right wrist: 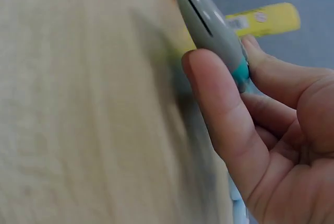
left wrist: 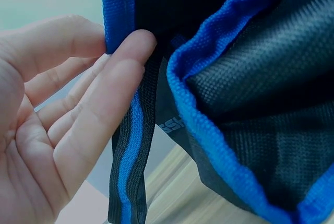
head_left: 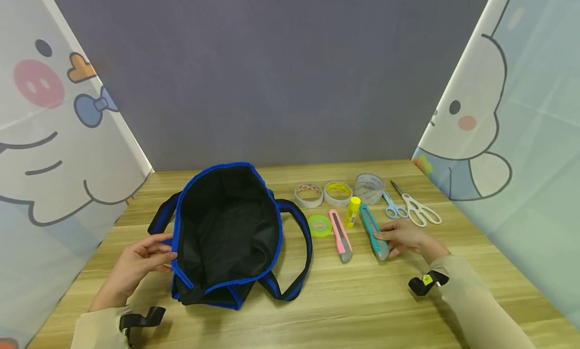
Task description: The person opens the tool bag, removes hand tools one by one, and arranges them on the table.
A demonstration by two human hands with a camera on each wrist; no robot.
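A black bag [head_left: 226,228] with blue trim stands on the left half of the table, its wide mouth facing up and toward me. My left hand [head_left: 142,261] pinches the blue-edged rim [left wrist: 119,12] at its left side, beside a black-and-blue strap [left wrist: 133,145]. On the right, my right hand [head_left: 403,238] grips a teal utility knife [head_left: 371,228] near its grey end [right wrist: 211,23], between thumb and fingers. That end is raised off the table in the right wrist view. Left of it lie a pink utility knife [head_left: 341,235] and an upright yellow glue stick [head_left: 353,212].
Behind the knives sit two tape rolls [head_left: 309,204] [head_left: 338,202] and a wide clear tape roll [head_left: 369,190]. Green tape [head_left: 319,225] lies near the bag's right strap [head_left: 308,243]. Blue scissors [head_left: 393,208] and white scissors [head_left: 419,209] lie at the right. A grey wall [head_left: 281,77] closes the back.
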